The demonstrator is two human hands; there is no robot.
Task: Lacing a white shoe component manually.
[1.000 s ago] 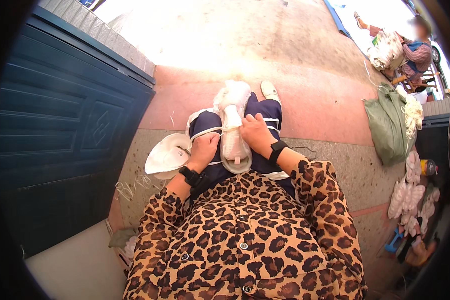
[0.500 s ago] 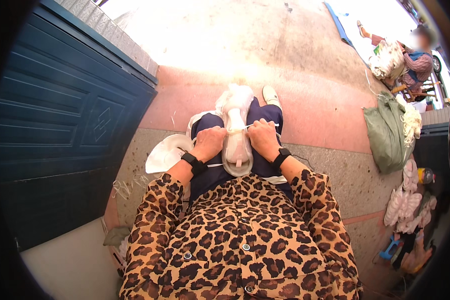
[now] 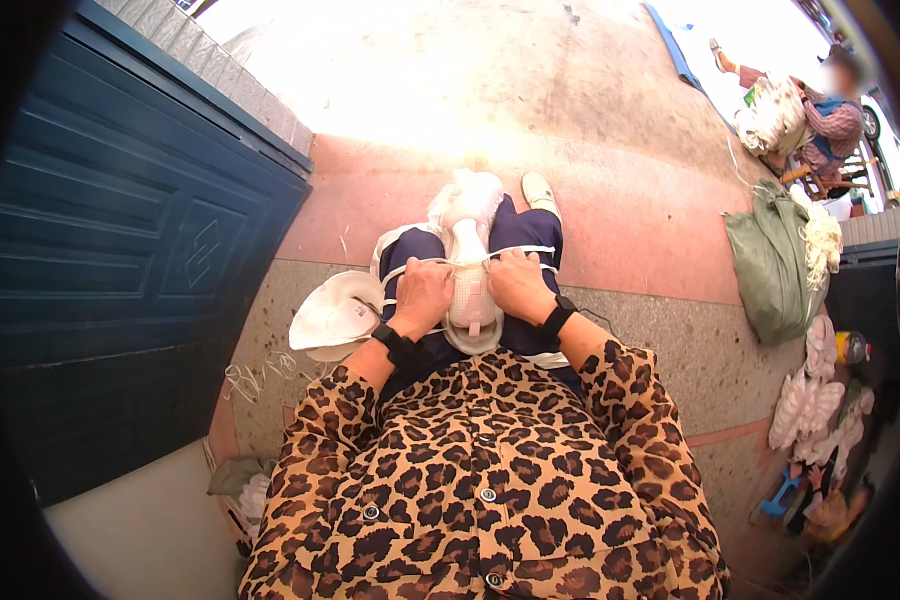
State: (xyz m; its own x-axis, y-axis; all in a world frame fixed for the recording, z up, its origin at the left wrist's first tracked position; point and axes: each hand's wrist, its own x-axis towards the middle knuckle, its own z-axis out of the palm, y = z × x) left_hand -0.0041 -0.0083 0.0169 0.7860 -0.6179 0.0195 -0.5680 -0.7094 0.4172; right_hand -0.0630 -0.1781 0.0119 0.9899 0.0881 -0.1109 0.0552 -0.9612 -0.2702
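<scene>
Your left hand (image 3: 422,297) is curled on a thin white cord (image 3: 455,263) — your right hand (image 3: 519,283) pinches it too, just opposite. The cord crosses a pale shoe-like piece (image 3: 467,238), lying between your navy trouser legs (image 3: 415,244) near the frame's centre. A white hat (image 3: 332,312) sits left of centre — a green sack (image 3: 773,268) at right.

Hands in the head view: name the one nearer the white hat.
The left hand; the white hat lies just left of its black wristband, whereas the right hand is farther away, across the long pale item.
</scene>
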